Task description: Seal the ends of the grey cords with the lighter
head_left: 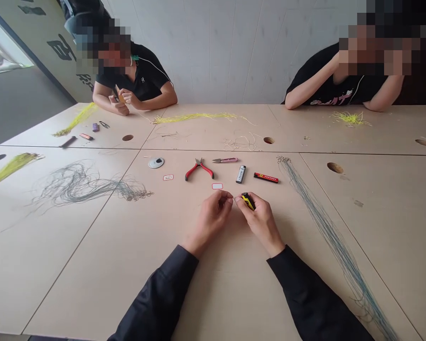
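My left hand [215, 213] is closed in a pinch above the table, and what its fingertips hold is too small to make out. Close on its right, my right hand [261, 218] is wrapped round a yellow and black lighter [248, 201], its thumb and fingertip near the left fingertips. Beyond my hands lie red-handled pliers [199, 169], pink thread snips [225, 160], a white lighter [240, 174] and a red lighter [266, 177]. A small red-edged label [217, 186] lies just past my left hand.
Blue-grey threads lie in a tangled bundle [88, 184] on the left and a long bundle [326, 227] on the right. A round metal disc [156, 163] is left of the pliers. Two people sit across the table [234, 284], near yellow thread bundles [195, 117].
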